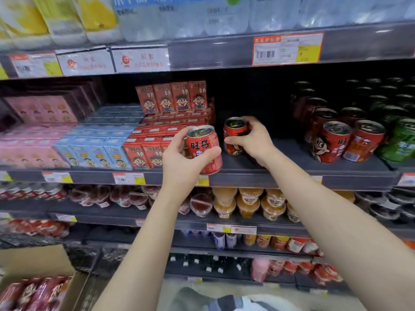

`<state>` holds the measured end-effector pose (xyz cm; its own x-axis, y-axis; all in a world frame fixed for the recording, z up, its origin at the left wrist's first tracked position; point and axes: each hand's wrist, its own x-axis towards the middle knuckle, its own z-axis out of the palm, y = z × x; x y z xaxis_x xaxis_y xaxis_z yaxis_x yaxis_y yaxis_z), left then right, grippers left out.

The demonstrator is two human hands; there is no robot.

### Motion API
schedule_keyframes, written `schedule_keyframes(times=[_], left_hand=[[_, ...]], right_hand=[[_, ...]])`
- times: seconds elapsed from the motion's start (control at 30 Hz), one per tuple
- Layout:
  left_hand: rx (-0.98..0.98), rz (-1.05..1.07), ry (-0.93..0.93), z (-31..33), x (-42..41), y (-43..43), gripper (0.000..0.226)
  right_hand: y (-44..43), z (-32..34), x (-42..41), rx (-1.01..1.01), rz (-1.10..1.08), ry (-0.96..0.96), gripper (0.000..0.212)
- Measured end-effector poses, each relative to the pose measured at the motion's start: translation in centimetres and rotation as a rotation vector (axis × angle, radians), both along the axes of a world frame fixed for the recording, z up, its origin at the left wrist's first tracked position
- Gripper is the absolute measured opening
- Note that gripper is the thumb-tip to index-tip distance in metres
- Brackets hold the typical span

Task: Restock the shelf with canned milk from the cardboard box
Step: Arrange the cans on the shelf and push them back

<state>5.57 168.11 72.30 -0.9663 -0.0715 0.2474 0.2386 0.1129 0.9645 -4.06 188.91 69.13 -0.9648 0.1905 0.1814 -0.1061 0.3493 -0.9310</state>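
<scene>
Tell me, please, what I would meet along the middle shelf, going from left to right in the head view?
First pink cartons → blue cartons → red cartons → left hand → first can → second can → right hand → standing red cans → green cans.

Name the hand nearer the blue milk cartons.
Left. The left hand, gripping a can, is right of the blue cartons; the right hand, gripping a second can, is farther right.

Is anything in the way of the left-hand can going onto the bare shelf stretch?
Only the right hand, gripping a second can just behind and right of the can that the left hand holds. The bare shelf beyond, between the red cartons and the standing red cans, shows nothing else in the way.
</scene>
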Motion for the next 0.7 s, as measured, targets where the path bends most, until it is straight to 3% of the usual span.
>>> schedule_keyframes(times=[0.13, 0.53, 0.7], left_hand=[[0.005, -0.024, 0.056, -1.3, 0.1, 0.2, 0.061], [0.004, -0.136, 0.106, -1.5, -1.1, -1.2, 0.066], [0.01, -0.15, 0.13, -0.8, -1.7, -1.8, 0.071]], right_hand=[[-0.4, -0.5, -2.2, 0.016, 0.037, 0.039, 0.077], [-1.1, -0.6, -9.5, 0.115, -0.045, 0.029, 0.082], [-0.1, -1.3, -10.2, 0.13, 0.015, 0.009, 0.082]])
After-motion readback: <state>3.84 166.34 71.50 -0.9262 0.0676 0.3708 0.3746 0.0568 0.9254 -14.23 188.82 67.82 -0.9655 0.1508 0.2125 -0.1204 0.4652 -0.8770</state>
